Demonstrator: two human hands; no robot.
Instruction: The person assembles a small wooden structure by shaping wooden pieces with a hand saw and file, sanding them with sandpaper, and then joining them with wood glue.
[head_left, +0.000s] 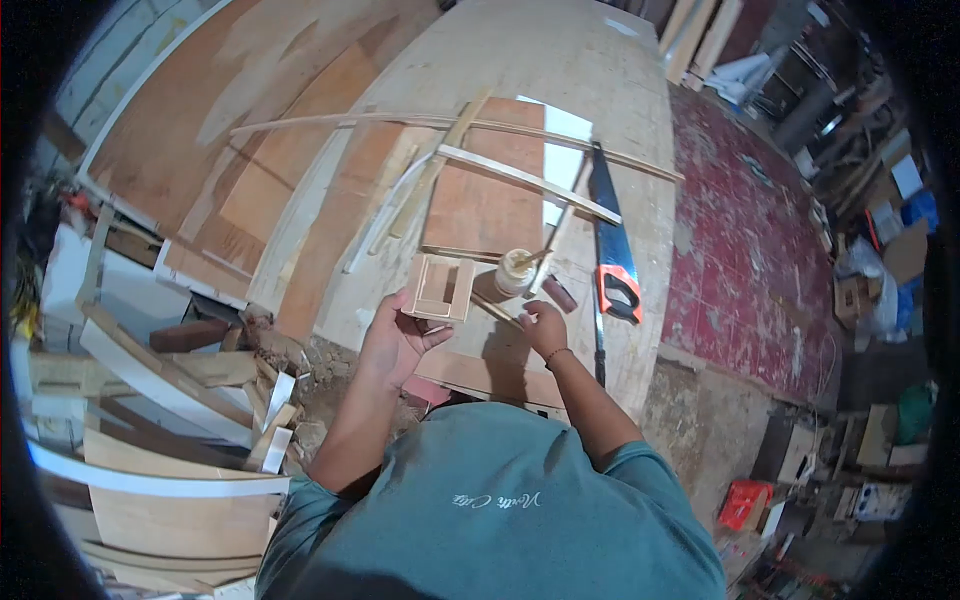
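My left hand (392, 345) is closed around the lower left corner of a small wooden box frame (442, 288), tilted so its openings face up. My right hand (543, 328) is just to the right, its fingers curled together; I cannot tell what is pinched in them. A thin wooden strip (495, 311) lies on the table, one end right at the right fingertips. Beyond that hand stands an uncapped jar (515, 272) of pale paste, with a stick (532, 258) leaning out of it. A dark reddish-brown cylindrical piece (559, 294) lies beside the jar.
A handsaw (607, 225) with an orange and black handle lies on the right of the plywood table (560, 50). A brown board (490, 190) and several long wooden strips (530, 181) lie ahead. Wood offcuts (180, 375) are piled at the left.
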